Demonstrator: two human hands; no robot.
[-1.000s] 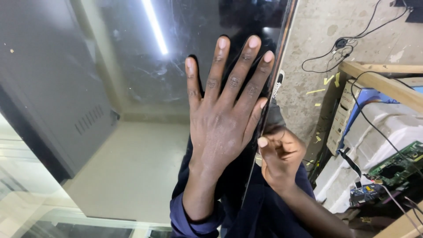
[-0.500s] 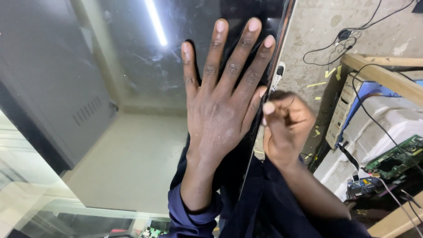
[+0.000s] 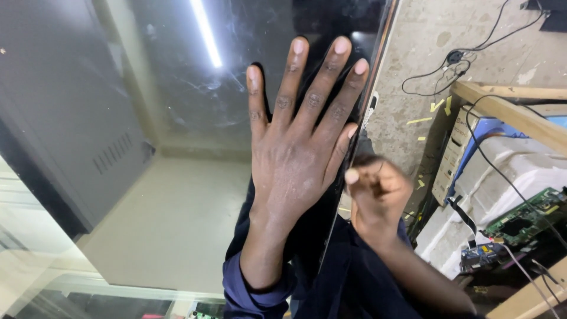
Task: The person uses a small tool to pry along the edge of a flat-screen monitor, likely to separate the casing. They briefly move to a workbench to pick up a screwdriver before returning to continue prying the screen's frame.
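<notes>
I had 1 glossy panel (image 3: 177, 147) before me and 1 green circuit board (image 3: 525, 218) far right. My left hand (image 3: 301, 159) lay flat on the panel, 5 fingers spread. My right hand (image 3: 378, 195) curled at the panel's right edge; whether it pinched anything, I couldn't tell.

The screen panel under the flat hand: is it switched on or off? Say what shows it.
Off, as far as shows. The screen panel is dark and only mirrors a ceiling light; the left hand lies spread flat on it.
</notes>
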